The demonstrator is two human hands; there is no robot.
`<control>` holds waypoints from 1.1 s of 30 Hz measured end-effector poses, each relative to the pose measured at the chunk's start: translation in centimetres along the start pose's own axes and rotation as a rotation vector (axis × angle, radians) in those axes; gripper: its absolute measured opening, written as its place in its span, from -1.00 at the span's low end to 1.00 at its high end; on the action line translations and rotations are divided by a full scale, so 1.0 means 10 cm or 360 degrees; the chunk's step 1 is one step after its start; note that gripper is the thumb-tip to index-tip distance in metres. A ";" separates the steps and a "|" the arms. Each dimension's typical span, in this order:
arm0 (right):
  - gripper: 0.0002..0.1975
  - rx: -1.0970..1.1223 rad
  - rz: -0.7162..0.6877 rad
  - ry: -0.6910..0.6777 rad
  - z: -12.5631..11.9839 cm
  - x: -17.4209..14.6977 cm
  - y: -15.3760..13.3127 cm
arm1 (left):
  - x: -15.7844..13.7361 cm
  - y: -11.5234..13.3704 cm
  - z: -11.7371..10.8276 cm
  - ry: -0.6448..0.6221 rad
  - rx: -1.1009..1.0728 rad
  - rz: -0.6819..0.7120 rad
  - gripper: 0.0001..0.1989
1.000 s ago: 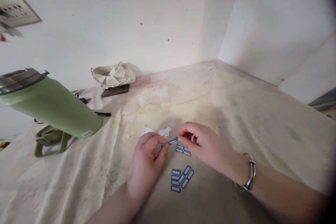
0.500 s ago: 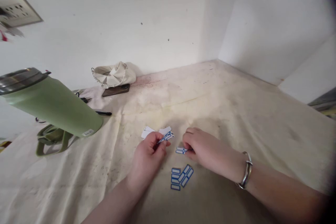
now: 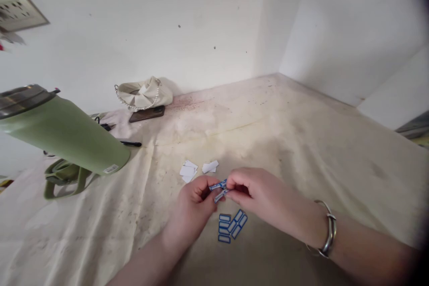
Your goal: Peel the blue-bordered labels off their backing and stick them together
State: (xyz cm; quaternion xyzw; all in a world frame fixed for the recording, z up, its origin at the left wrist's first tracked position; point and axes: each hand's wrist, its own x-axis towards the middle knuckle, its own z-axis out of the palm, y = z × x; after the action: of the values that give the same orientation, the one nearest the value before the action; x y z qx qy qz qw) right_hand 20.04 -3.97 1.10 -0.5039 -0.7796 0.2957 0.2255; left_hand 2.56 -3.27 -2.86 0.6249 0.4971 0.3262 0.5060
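Close together over the cloth, both hands meet at a small bunch of blue-bordered white labels (image 3: 218,185). My left hand (image 3: 197,199) pinches the bunch between thumb and fingers. From the other side my right hand (image 3: 250,187), a silver bangle on its wrist, has its thumb and fingertips closed on a label at the bunch's right end; how many it grips I cannot tell. Just below the hands lie several more blue-bordered labels (image 3: 224,229), partly overlapping. Beyond the left hand are two small groups of plain white slips (image 3: 188,170), one left of the other.
A large green tumbler (image 3: 73,134) with a handle stands at the left. Against the wall sits a white pouch (image 3: 144,93) with a beaded strap, a dark phone (image 3: 147,114) before it. A black pen (image 3: 131,143) pokes out behind the tumbler. Wrinkled beige cloth (image 3: 301,161) covers the table.
My right hand has come left and nearer to meet the bunch in my left hand. The labels it touched on the cloth no longer lie there. The left hand has shifted slightly nearer.
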 end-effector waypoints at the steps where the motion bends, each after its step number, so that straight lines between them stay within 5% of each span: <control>1: -0.88 -0.0025 0.0040 0.0014 0.01 0.01 0.01 | -0.01 -0.01 0.01 -0.0033 0.0005 0.0012 -0.94; 5: -0.86 -0.0139 0.0075 0.0078 0.01 0.03 0.04 | -0.04 -0.03 0.02 -0.0122 -0.0046 0.0034 -0.94; 13: -0.81 -0.0247 -0.0230 0.0161 0.00 0.00 0.12 | -0.03 0.04 0.01 -0.0127 0.0048 0.0054 -0.91; 20: -0.82 -0.0268 -0.0028 0.0006 0.01 0.02 0.10 | -0.03 0.04 0.01 -0.0160 0.0090 0.0082 -0.92; 28: -0.83 -0.0241 -0.0043 0.0002 0.01 0.02 0.13 | -0.06 0.06 -0.02 -0.0247 -0.0122 0.0066 -0.75; 33: -0.91 -0.0213 -0.0055 -0.0010 -0.01 0.00 0.08 | -0.04 0.08 0.00 -0.0188 -0.0151 -0.0010 -0.86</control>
State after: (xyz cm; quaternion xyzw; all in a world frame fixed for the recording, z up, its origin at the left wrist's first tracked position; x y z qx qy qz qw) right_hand 20.62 -3.64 0.63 -0.5034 -0.8069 0.2407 0.1939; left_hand 2.69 -3.64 -2.02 0.6168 0.4523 0.3104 0.5645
